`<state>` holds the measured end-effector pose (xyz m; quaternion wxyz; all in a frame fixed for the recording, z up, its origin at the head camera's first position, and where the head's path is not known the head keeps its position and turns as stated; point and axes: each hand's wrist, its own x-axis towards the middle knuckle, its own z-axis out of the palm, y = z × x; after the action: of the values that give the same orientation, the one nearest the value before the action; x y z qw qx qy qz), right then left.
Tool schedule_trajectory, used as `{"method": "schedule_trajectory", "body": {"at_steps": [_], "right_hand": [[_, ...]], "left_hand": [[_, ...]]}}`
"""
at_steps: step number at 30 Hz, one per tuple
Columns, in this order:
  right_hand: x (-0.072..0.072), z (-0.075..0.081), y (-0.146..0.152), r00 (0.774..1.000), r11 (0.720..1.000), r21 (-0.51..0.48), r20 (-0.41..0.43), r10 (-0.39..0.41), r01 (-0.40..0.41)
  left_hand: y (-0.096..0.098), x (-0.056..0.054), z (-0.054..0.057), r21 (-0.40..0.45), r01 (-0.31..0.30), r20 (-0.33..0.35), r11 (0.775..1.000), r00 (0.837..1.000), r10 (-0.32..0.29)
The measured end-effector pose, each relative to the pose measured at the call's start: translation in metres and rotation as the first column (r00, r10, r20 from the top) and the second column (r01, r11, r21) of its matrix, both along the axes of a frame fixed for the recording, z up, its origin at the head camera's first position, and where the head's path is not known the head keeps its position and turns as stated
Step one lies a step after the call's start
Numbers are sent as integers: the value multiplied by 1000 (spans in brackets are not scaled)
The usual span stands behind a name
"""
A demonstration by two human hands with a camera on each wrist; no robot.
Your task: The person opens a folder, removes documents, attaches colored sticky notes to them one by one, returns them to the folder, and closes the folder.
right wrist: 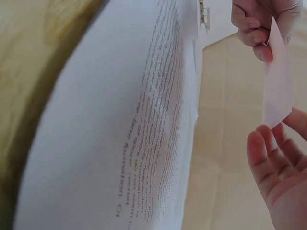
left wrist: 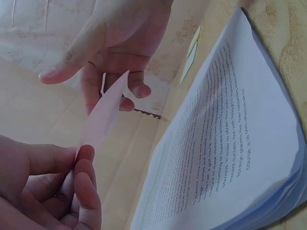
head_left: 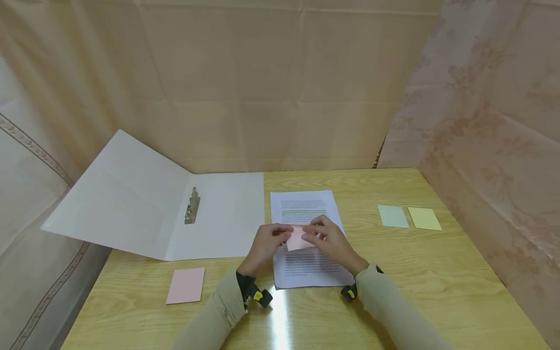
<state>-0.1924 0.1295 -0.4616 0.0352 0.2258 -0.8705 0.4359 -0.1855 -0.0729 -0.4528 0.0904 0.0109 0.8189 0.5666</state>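
Above the printed sheets (head_left: 306,270), a single pink sticky note (head_left: 297,239) is held up off the page. My left hand (head_left: 266,243) pinches one edge of it between thumb and fingers, seen closely in the left wrist view, where the note (left wrist: 103,115) stands nearly edge-on. At the note's other side is my right hand (head_left: 332,243). Its thumb is spread away from its fingers, and in the right wrist view the fingertips (right wrist: 256,139) lie right at the note's lower edge. A green highlighted line crosses the upper part of the top sheet.
An open white binder (head_left: 227,214) with a metal clip (head_left: 192,206) stands at the left, its cover raised. A pink sticky note pad (head_left: 185,286) lies in front of it. Green (head_left: 393,216) and yellow notes (head_left: 425,218) lie at the right. Curtains surround the wooden table (head_left: 437,287).
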Motion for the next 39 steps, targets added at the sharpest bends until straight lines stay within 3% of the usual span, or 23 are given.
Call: {"method": "schedule_trajectory", "body": {"at_steps": [7, 16, 29, 34, 39], "right_hand": [[-7, 0, 1, 999, 999, 25, -24, -38, 38], [-13, 0, -1, 994, 996, 88, 105, -39, 30], [-20, -4, -10, 986, 993, 106, 155, -63, 47], [-23, -8, -14, 977, 992, 116, 201, -73, 51], [-24, -13, -18, 970, 991, 125, 228, -84, 56]], "left_hand": [[-3, -2, 2, -16, -7, 7, 1000, 1000, 7], [-8, -4, -1, -51, 23, 3, 998, 1000, -22], [-13, -2, -8, -120, 77, 38, 990, 997, -73], [-15, -2, -13, -196, 102, 51, 975, 994, -94], [-17, -3, -18, -301, 130, 10, 945, 991, -134]]}}
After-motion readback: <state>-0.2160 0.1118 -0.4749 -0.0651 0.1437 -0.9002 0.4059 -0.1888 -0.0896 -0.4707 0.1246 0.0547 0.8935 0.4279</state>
